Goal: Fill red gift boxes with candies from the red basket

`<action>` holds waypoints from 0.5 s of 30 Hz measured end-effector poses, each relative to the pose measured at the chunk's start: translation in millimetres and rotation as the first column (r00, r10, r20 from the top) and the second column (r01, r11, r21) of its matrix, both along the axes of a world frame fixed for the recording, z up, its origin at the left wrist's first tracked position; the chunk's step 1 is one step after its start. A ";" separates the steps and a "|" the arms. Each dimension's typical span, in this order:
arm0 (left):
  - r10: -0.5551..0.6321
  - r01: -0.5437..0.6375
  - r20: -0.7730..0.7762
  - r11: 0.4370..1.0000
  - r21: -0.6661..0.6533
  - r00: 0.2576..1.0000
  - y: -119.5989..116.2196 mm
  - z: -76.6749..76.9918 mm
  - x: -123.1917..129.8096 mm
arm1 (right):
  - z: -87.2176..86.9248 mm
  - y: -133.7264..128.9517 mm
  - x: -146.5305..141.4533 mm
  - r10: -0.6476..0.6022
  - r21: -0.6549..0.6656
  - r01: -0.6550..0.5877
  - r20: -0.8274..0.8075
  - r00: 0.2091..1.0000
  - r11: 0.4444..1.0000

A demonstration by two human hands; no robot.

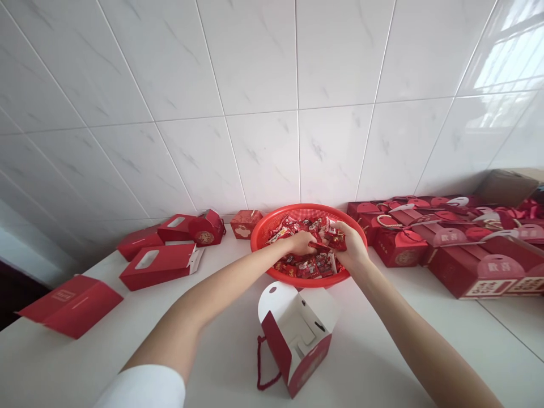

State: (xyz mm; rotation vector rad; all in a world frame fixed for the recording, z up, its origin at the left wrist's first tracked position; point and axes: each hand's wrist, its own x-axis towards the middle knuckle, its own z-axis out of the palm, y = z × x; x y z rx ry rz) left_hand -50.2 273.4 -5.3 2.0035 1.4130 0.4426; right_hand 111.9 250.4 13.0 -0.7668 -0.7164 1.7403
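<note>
A red plastic basket (pixel 258 242) with mesh sides holds many small candies in red wrappers (pixel 312 267). Both hands reach into it. My left hand (pixel 302 243) has its fingers curled round a dark red wrapped candy (pixel 319 247). Beside it, my right hand (pixel 352 242) is closed on wrapped candies (pixel 335 238), partly hidden by the fingers. Just in front of the basket stands an open red gift box (pixel 309 362), its white inside facing up and its flaps spread. A dark red cord handle (pixel 260 368) hangs at its left side.
Several closed red gift boxes (pixel 463 266) stand packed together on the right. To the left are more red boxes (pixel 157 266), one (pixel 72 306) near the table's edge. A small patterned red box (pixel 246 222) sits against the tiled wall (pixel 263 147). The white table (pixel 221 362) carries everything.
</note>
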 end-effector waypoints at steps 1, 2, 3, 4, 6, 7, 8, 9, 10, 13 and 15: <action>0.003 -0.003 -0.003 1.000 -0.015 1.000 -0.9 3.2 -0.6 | 0.7 0.1 0.8 0.014 0.000 -0.014 0.006 1.000 1.000; 0.008 -0.008 -0.005 1.000 -0.031 1.000 -2.2 6.8 -1.9 | 1.4 0.3 1.7 0.026 0.005 -0.026 0.012 1.000 1.000; 0.016 -0.016 0.003 0.998 -0.053 1.000 -4.0 10.9 -3.9 | 2.1 0.7 2.6 0.032 0.019 -0.032 0.017 0.999 0.999; 0.030 -0.028 0.027 0.996 -0.083 0.999 -6.3 15.2 -6.6 | 2.9 1.1 3.6 0.028 0.039 -0.029 0.022 0.999 0.999; 0.084 -0.064 0.117 0.984 -0.166 0.990 -12.0 23.8 -13.6 | 4.8 1.6 5.4 0.009 0.079 -0.011 0.026 1.000 0.997; 0.123 -0.085 0.171 0.973 -0.213 0.978 -15.2 27.8 -17.7 | 5.8 1.6 6.2 0.001 0.089 -0.004 0.027 1.000 0.996; 0.163 -0.102 0.221 0.959 -0.264 0.961 -18.5 31.3 -22.1 | 6.7 1.5 6.9 -0.004 0.090 0.002 0.027 1.000 0.996; 0.199 -0.113 0.260 0.944 -0.310 0.945 -21.9 34.2 -26.5 | 7.6 1.2 7.4 -0.006 0.085 0.003 0.028 1.000 0.996; 0.223 -0.116 0.285 0.930 -0.348 0.932 -25.3 36.4 -30.7 | 8.4 0.7 7.7 -0.001 0.079 -0.002 0.029 1.000 0.997; 0.259 -0.105 0.340 0.905 -0.411 0.904 -35.9 39.6 -41.3 | 9.8 -0.7 7.0 0.053 0.071 -0.055 0.037 0.998 0.996; 0.276 -0.113 0.370 0.907 -0.405 0.887 -42.8 40.3 -45.7 | 9.9 -1.4 5.6 0.092 0.055 -0.094 0.048 0.995 0.994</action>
